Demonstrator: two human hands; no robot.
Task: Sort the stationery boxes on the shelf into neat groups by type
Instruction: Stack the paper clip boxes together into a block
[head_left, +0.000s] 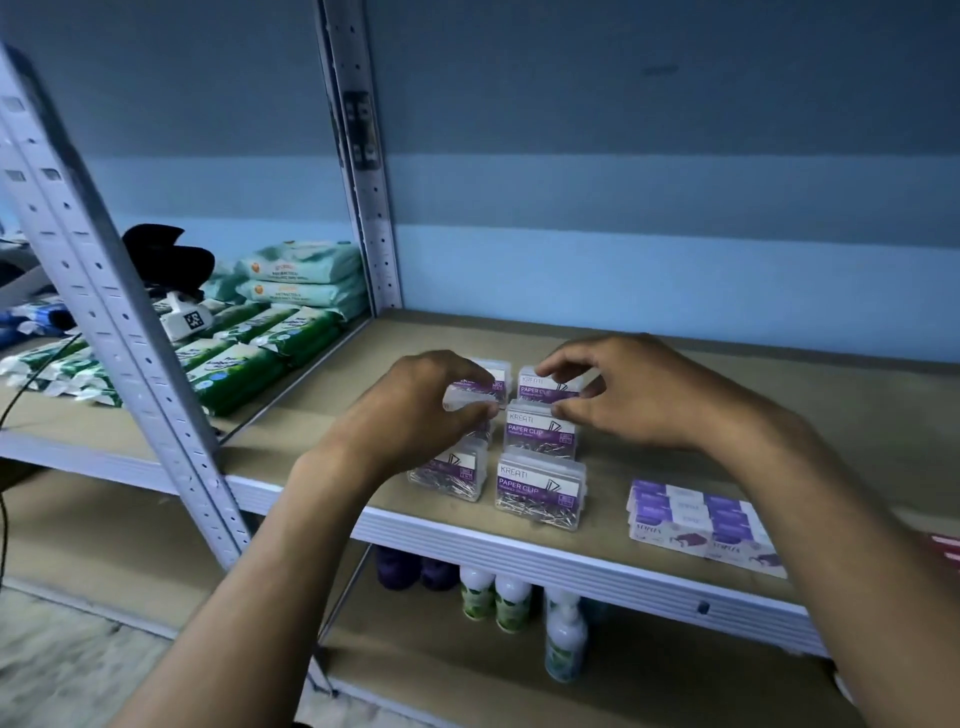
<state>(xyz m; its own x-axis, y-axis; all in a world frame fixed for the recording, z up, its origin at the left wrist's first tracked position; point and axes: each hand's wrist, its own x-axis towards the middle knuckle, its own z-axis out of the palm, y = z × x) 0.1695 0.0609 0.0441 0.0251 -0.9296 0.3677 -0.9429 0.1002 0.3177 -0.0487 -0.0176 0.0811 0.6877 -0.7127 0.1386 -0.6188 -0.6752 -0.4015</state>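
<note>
Paper-clip boxes (540, 486) in two rows, rear pair pinched (one each) by left hand (415, 410) and right hand (618, 395).

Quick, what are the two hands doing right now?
Left hand: grips a clear paper clip box.
Right hand: fingers pinch the back paper clip box.

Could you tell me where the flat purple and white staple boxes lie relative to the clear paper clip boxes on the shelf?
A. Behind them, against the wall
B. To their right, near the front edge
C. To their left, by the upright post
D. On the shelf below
B: the staple boxes lie right of the paper clip boxes, near the front edge of the shelf.
</note>
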